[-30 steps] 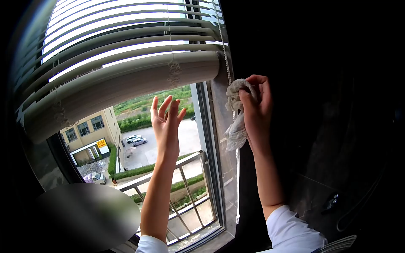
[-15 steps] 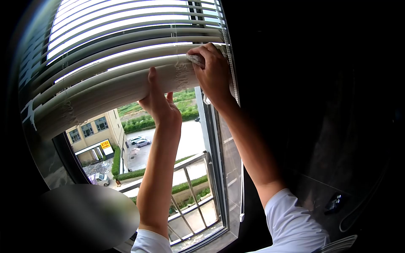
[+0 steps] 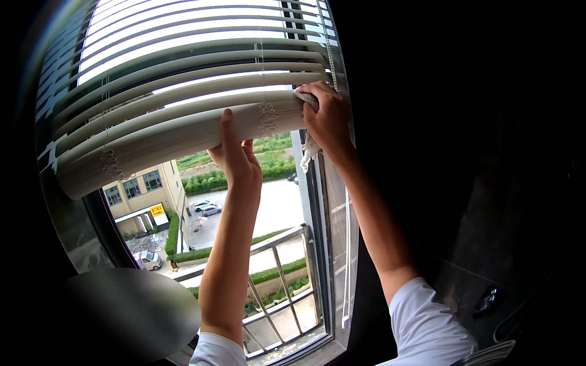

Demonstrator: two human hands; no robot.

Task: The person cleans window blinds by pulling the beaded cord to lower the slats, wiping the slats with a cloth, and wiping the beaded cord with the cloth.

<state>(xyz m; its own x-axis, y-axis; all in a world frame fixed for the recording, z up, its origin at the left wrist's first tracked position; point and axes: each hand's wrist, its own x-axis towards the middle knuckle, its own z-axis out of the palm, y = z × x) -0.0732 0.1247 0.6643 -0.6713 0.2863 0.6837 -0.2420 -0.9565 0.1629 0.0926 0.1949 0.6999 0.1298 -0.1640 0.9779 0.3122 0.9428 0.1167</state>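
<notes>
A pale slatted blind [image 3: 183, 127] hangs across the window, its lower slats stacked together. My left hand [image 3: 235, 152] grips the bottom of the stack, thumb on the front face and fingers underneath. At the stack's right end, my right hand [image 3: 328, 116] is closed on a grey-white cloth [image 3: 309, 152], which is pressed to the slats and dangles below the hand. Looped cords [image 3: 267, 119] bunch on the blind between my hands.
A beaded pull cord [image 3: 347, 262] hangs at the right of the window frame [image 3: 323, 244]. Outside the opening stands a metal railing [image 3: 278, 238]. A blurred oval patch covers the lower left.
My left hand has gone from raised with fingers apart to holding the blind's bottom. My right hand has brought the cloth from beside the frame onto the slats, then lower and rightward to their end.
</notes>
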